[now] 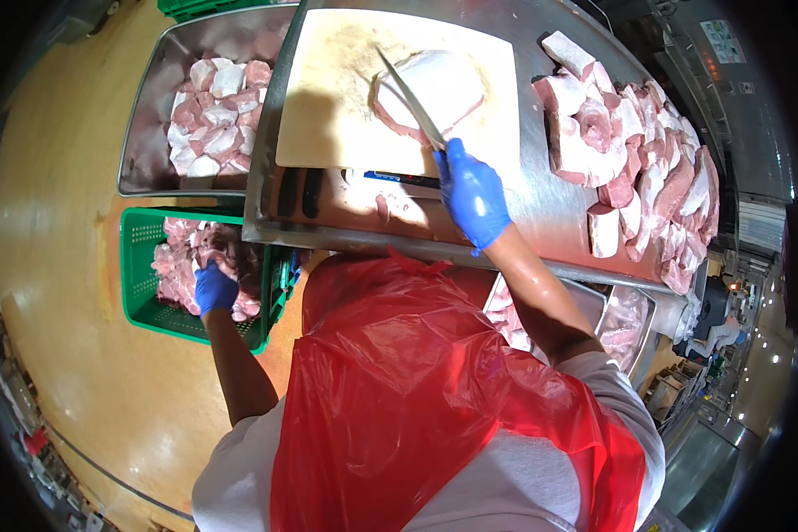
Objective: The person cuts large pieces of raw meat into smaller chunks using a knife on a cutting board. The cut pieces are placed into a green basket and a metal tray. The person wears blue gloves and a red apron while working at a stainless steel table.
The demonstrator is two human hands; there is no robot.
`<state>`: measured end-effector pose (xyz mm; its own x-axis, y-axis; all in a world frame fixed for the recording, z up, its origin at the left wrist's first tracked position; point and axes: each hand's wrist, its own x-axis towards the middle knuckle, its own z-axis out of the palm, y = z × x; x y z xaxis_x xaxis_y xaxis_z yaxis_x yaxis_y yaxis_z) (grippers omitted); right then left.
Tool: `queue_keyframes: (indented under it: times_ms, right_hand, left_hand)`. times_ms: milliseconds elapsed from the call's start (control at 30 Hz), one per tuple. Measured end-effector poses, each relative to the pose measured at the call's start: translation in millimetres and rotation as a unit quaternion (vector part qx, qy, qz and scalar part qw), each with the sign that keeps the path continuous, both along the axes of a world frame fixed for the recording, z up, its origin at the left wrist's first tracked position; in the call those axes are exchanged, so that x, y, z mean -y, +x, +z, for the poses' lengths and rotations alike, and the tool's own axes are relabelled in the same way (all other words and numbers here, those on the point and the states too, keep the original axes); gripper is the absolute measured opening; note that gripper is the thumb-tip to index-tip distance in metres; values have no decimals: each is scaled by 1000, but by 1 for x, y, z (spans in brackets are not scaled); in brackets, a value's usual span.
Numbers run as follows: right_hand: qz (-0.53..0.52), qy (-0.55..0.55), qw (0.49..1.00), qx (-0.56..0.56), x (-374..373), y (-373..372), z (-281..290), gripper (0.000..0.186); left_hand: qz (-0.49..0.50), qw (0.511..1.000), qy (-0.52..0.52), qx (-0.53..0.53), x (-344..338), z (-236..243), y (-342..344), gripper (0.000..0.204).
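My right hand (473,195), in a blue glove, is closed round the handle of a knife (410,96). The blade points away and to the left, across the edge of a pale, fat-covered slab of pork (443,84). That slab lies on a cream cutting board (328,53). Down at the left, my left hand (215,290), also gloved in blue, reaches into a green perforated crate (142,306). Its fingers are against the pink meat pieces (179,266) inside; whether they grip one is hidden.
A steel tub (146,133) of cut pork chunks (213,120) stands beyond the crate. Many larger pork pieces (634,160) are heaped on the right of the steel table (541,213). Meat-filled containers sit below its near edge. Dark-handled tools (311,193) lie below the board.
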<state>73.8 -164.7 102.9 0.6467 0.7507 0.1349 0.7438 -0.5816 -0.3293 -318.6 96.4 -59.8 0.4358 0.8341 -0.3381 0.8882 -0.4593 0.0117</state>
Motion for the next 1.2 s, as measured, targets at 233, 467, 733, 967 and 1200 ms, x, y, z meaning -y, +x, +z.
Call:
queue_keyframes:
  times_ms: [233, 467, 733, 967, 1200]
  right_hand:
    - [36, -65, 997, -2, -30, -1, 5, 18]
    - [57, -275, 959, 36, 120, 7, 32, 19]
    - [31, -47, 998, 43, 69, -14, 31, 15]
    - [31, -55, 998, -23, -47, -13, 28, 16]
    - [84, -191, 978, 12, -13, -8, 24, 22]
  left_hand:
    - [-35, 910, 130, 392, -13, 99, 110, 25]
    - [-93, 818, -67, 564, 53, 160, 216, 20]
    - [-81, 747, -58, 657, 94, 132, 331, 22]
    - [-27, 764, -163, 624, 72, 127, 319, 24]
    - [-34, 764, -124, 633, 72, 112, 312, 20]
